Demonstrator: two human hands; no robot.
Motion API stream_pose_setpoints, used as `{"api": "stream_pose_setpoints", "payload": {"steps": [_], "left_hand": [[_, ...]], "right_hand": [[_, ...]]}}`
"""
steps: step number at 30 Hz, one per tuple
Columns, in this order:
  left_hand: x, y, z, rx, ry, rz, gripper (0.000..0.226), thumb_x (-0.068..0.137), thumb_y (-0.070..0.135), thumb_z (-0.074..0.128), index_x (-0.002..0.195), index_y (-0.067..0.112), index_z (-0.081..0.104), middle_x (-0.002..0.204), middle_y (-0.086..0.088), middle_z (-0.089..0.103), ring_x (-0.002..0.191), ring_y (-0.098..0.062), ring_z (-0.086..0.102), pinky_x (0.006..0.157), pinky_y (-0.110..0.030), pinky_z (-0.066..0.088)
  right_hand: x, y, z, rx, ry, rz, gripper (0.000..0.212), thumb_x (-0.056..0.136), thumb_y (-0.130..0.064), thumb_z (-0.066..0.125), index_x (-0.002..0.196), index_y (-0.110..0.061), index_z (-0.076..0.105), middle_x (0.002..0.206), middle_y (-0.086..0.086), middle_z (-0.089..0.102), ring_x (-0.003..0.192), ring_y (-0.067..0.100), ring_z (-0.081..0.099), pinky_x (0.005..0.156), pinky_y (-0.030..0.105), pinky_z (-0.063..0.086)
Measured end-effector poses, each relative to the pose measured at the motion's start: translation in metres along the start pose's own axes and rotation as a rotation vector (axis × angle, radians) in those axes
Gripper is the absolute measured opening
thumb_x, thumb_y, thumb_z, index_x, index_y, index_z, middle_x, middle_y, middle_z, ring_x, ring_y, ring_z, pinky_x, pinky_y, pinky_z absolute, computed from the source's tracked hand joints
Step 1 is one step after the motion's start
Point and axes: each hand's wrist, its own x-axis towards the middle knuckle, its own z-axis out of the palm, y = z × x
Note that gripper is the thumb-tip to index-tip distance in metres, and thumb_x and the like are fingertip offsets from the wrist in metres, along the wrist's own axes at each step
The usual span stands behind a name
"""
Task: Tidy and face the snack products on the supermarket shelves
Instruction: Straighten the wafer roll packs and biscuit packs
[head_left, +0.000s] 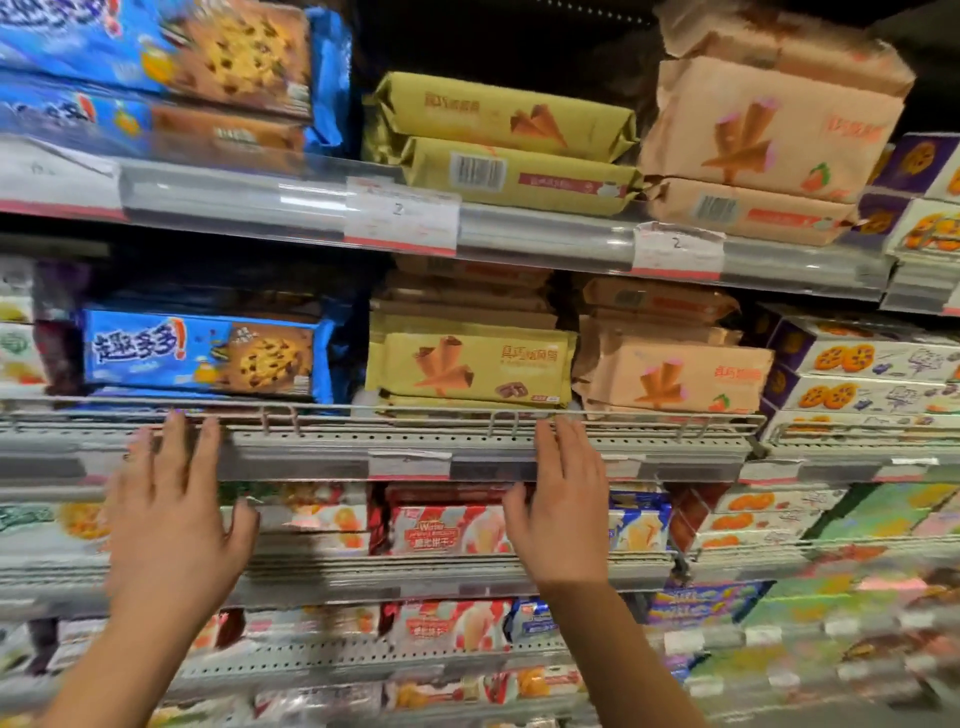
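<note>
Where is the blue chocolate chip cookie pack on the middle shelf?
In the head view, the blue cookie pack lies left of centre on the middle shelf, behind the wire rail, just above the left hand and left of the yellow wafer packs.

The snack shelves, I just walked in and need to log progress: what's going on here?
A person is reaching both open hands, left hand and right hand, up toward the wire rail of the middle shelf. Neither holds anything. Behind the rail sit the blue cookie pack, yellow pack and peach pack, facing front.
</note>
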Motion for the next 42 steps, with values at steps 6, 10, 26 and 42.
{"api": "stream_pose_setpoints", "payload": {"steps": [6,10,26,42], "left_hand": [[0.004,-0.023,-0.004,0.049,-0.092,0.109,0.083,0.080,0.039,0.057,0.156,0.013,0.037,0.168,-0.017,0.018,0.151,-0.044,0.024,0.116,-0.066,0.028],[0.008,-0.034,-0.016,0.027,-0.066,0.191,0.076,0.079,0.037,0.055,0.149,0.011,0.048,0.162,-0.020,0.032,0.134,-0.047,0.043,0.108,-0.064,0.036],[0.022,-0.138,-0.057,-0.125,0.020,0.203,0.064,0.089,0.036,0.042,0.148,0.011,0.049,0.161,-0.016,0.036,0.147,-0.041,0.033,0.115,-0.060,0.034],[0.051,-0.266,-0.066,0.103,-0.052,0.010,0.092,0.086,0.037,0.057,0.163,0.013,0.013,0.170,-0.018,0.000,0.156,-0.043,0.006,0.119,-0.067,0.022]], "right_hand": [[-0.017,-0.090,0.013,0.061,0.005,-0.182,0.064,0.092,-0.028,0.048,0.152,-0.008,0.041,0.160,0.012,0.036,0.150,0.029,0.031,0.118,0.056,0.034],[-0.022,-0.150,0.024,0.068,-0.063,-0.234,0.067,0.091,-0.031,0.045,0.154,-0.011,0.038,0.161,0.010,0.036,0.151,0.027,0.029,0.119,0.053,0.033],[-0.032,-0.203,0.047,-0.058,-0.240,-0.172,0.073,0.091,-0.028,0.060,0.159,-0.021,0.030,0.166,0.006,0.024,0.155,0.025,0.020,0.123,0.049,0.027],[-0.018,-0.281,0.035,0.047,0.057,0.045,0.037,0.088,-0.024,0.064,0.121,-0.008,0.066,0.138,0.016,0.052,0.123,0.036,0.052,0.096,0.049,0.049]]}}
